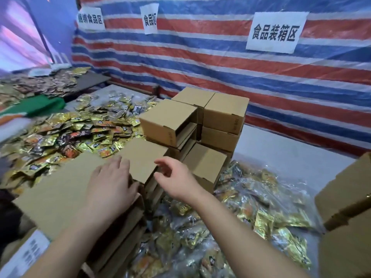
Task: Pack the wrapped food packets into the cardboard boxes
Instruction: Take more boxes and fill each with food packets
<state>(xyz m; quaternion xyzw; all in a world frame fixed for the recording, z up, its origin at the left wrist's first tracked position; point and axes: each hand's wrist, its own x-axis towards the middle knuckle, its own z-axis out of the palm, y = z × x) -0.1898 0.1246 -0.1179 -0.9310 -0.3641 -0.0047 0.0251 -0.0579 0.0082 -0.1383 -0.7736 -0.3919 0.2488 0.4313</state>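
- Wrapped food packets (84, 135) lie loose in a wide heap across the left of the surface (281, 149), gold, orange and dark wrappers mixed, within reach of the packing spot; none is held at this moment.
- More packets (251, 197) sit at the right in clear plastic bags, evidently kept in bulk as stock for later filling.
- Cardboard boxes (212, 115), assembled and closed, are stacked at the centre against the striped tarpaulin (200, 63); what they contain cannot be seen, since every lid visible is shut.
- Flat carton (142, 157), a box lying low in front of the stack, is the item both hands approach; whether it is filled cannot be told.
- Left hand (112, 177) lies flat with fingers straight on the cardboard top, gripping nothing, probably steadying or pressing it down.
- Right hand (172, 177) hovers just beside the carton's near corner, fingers loosely curved and thumb apart, empty, apparently poised to take the edge.
- Large cardboard sheet (56, 193) extends to the left under the left forearm, resting on a pile of flattened box blanks (120, 233), a supply of unfolded boxes kept close by.
- Paper sign (275, 33) on the tarpaulin carries printed characters, marking the work area.
- Another brown box (345, 197) stands at the right edge, partly out of view.
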